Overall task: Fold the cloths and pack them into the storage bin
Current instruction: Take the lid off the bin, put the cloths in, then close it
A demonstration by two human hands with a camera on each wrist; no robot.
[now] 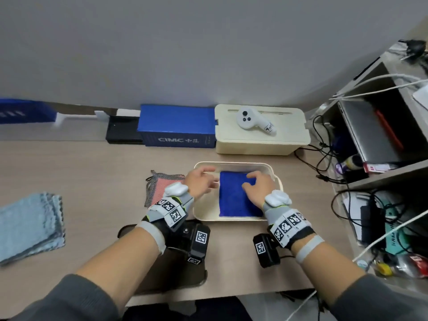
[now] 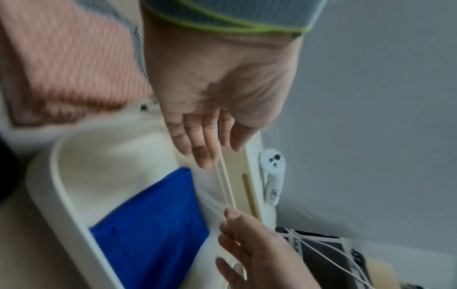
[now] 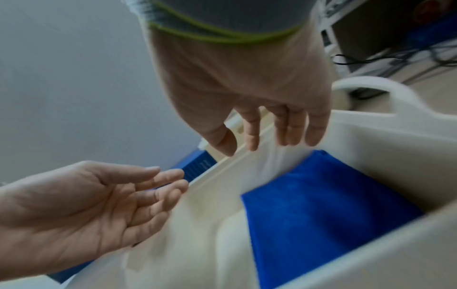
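A folded royal-blue terry cloth [image 1: 238,195] is lying flat inside the cream plastic storage bin [image 1: 234,163] on the wood-grain tabletop [image 1: 92,158]. The person's left hand [image 1: 201,181] and right hand [image 1: 257,185] are hovering over the bin, fingers relaxed and apparently gripping nothing, though blur is softening both wrist views. A pink knitted cloth [image 1: 162,185] and a pale-blue cloth [image 1: 30,224] are waiting to the left.

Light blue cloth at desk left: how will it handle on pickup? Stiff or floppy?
Probably floppy: the light blue cloth lies flat in loose, uneven layers with wavy edges, so it should drape and may unfold if lifted by one corner. Likely light for its size, being thin fabric. It looks textured, so probably not slippery on the desk.
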